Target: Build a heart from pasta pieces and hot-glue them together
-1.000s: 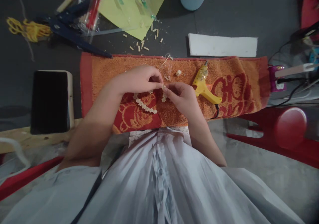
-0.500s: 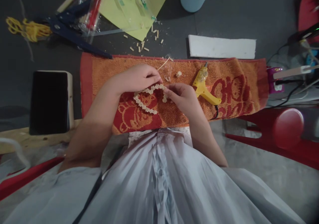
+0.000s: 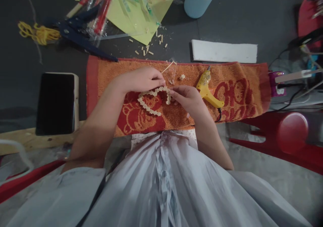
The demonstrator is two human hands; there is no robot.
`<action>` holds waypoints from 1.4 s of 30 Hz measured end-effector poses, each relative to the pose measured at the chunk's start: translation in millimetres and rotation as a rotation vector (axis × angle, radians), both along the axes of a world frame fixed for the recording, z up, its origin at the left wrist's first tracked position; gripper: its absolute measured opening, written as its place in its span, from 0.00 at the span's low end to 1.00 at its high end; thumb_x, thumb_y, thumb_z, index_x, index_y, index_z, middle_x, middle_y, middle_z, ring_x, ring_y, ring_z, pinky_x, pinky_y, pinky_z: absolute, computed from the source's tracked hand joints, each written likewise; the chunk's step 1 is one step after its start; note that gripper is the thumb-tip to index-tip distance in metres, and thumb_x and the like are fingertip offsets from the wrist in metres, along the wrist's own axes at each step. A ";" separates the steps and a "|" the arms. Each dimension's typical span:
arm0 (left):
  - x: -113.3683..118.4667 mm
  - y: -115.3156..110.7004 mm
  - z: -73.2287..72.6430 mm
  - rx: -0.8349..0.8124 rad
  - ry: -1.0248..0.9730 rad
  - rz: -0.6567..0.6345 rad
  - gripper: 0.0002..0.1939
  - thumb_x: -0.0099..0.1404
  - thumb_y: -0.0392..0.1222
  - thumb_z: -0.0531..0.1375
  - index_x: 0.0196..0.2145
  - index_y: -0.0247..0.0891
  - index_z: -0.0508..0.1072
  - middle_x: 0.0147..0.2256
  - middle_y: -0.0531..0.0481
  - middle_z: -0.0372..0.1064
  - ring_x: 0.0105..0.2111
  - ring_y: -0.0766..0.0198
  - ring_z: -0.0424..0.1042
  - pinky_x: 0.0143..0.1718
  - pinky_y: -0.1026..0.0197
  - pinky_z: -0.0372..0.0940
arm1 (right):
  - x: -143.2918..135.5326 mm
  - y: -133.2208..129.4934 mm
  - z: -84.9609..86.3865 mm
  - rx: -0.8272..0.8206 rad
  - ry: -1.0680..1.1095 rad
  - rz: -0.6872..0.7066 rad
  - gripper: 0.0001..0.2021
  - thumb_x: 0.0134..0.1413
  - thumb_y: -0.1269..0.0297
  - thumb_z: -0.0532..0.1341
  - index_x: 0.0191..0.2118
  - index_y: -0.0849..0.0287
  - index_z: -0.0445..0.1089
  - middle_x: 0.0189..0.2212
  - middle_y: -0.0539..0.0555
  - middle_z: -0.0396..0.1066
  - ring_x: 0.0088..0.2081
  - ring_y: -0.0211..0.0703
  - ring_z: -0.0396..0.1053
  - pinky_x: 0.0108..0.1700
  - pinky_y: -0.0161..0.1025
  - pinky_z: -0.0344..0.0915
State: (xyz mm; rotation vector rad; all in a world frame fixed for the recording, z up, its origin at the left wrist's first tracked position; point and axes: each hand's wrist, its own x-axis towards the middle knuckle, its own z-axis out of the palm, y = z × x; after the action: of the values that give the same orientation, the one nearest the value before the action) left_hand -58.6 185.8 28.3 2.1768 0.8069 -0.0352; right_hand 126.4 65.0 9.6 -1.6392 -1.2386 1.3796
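Pale chain lies on the orange towel in a heart-like loop, its lower right side showing a gap; its upper left stretch partly hides under the left hand. That hand's thumb and fingertips are together at the chain's top, at twelve o'clock; whether they pinch it cannot be told. The right hand, at three o'clock, has thumb and fingertip clamped on the chain's right side, covering what they grip. Toward one o'clock a thin stick runs out of sight beneath the left hand, and near two sits a small pale cluster. Beyond the right hand rests the yellow glue gun, its cord partly hidden by the towel's near edge. Bottle, at one o'clock, is cut off by the frame. Towel stretches from the chain to the lap at six; dark tabletop spreads out at two, beyond the white strip.
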 end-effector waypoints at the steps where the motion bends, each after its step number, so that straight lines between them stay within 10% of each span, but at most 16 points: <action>1: 0.4 -0.6 0.9 -0.012 0.013 -0.007 0.17 0.65 0.51 0.55 0.35 0.40 0.80 0.29 0.52 0.74 0.32 0.63 0.71 0.36 0.62 0.59 | -0.1 0.0 -0.1 -0.002 0.008 -0.006 0.22 0.50 0.41 0.67 0.35 0.59 0.77 0.26 0.51 0.73 0.26 0.39 0.67 0.29 0.38 0.64; 42: 4.3 -11.9 -9.6 -0.072 -0.092 0.110 0.11 0.58 0.47 0.62 0.32 0.39 0.82 0.30 0.49 0.79 0.28 0.66 0.71 0.32 0.63 0.59 | -8.7 7.4 8.0 0.123 -0.227 0.092 0.22 0.54 0.42 0.64 0.27 0.57 0.68 0.22 0.49 0.67 0.25 0.36 0.59 0.28 0.38 0.53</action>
State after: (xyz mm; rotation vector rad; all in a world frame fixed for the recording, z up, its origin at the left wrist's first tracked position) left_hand -54.4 173.9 18.6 2.0479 0.8584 0.0889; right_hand 117.8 72.4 17.6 -1.7062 -1.5157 1.1686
